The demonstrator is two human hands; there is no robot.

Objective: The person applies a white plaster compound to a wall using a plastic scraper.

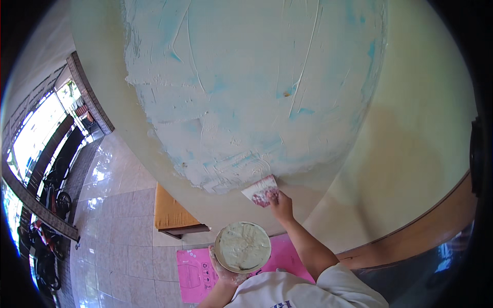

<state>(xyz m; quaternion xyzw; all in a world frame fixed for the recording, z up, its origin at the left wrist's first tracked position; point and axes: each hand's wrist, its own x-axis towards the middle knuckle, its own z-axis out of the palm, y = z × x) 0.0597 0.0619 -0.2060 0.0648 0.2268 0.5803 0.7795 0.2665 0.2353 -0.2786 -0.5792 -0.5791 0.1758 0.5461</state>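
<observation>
My right hand (pixel 280 204) is closed around a putty spreader (pixel 261 190), a flat blade with a pale face and a reddish, putty-smeared grip. Its edge is at the wall, by the lower border of a large patch of white putty (pixel 241 118) with light blue showing through in places. Close to my body, my left hand (pixel 226 269) holds a round tub (pixel 243 247) of off-white putty from its left side and below. Whitish smears mark the left hand and wrist. The left fingers under the tub are hidden.
Below me lies a pink printed cardboard sheet (pixel 192 272) on the tiled floor (pixel 123 220). A bench with a yellow-orange top (pixel 177 208) stands against the wall. Motorbikes (pixel 46 241) are parked at the far left, beyond a post. A brown ledge (pixel 411 231) curves along the right.
</observation>
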